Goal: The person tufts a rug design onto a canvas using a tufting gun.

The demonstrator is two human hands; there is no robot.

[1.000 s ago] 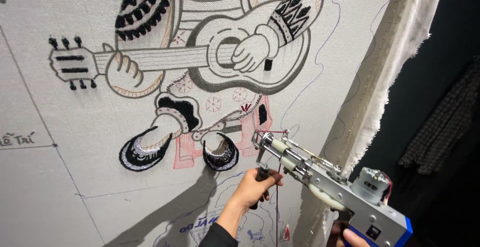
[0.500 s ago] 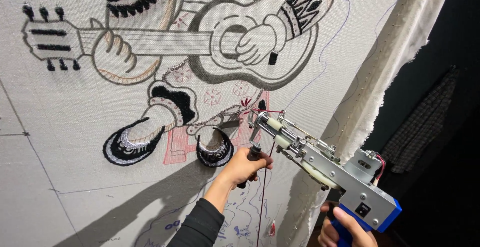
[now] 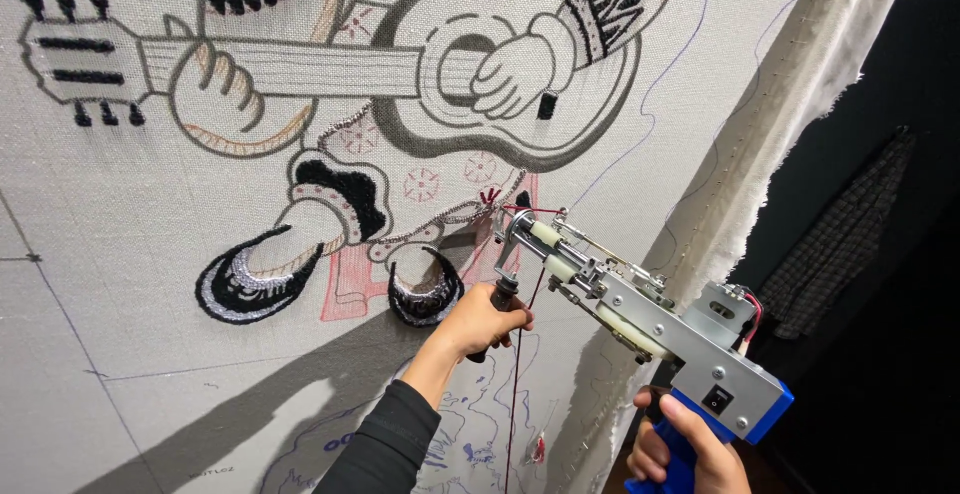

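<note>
The blue pistol grip (image 3: 690, 454) of the tufting gun (image 3: 640, 319) is clenched in the right hand (image 3: 690, 449), carrying its weight. The black front handle (image 3: 497, 304) is grasped by the left hand (image 3: 480, 322), steadying the needle (image 3: 510, 216) against the stretched cloth (image 3: 150, 204), beside the red-outlined patch (image 3: 350, 284) of the guitar-player drawing (image 3: 480, 64). Red yarn (image 3: 515, 374) hangs below.

Since a second ago the tufting gun (image 3: 640, 324) has been raised higher against the stretched cloth (image 3: 150, 384), its tip now at the red patch beside the boot drawing. The left hand (image 3: 480, 322) and right hand (image 3: 690, 449) rose with it.
</note>
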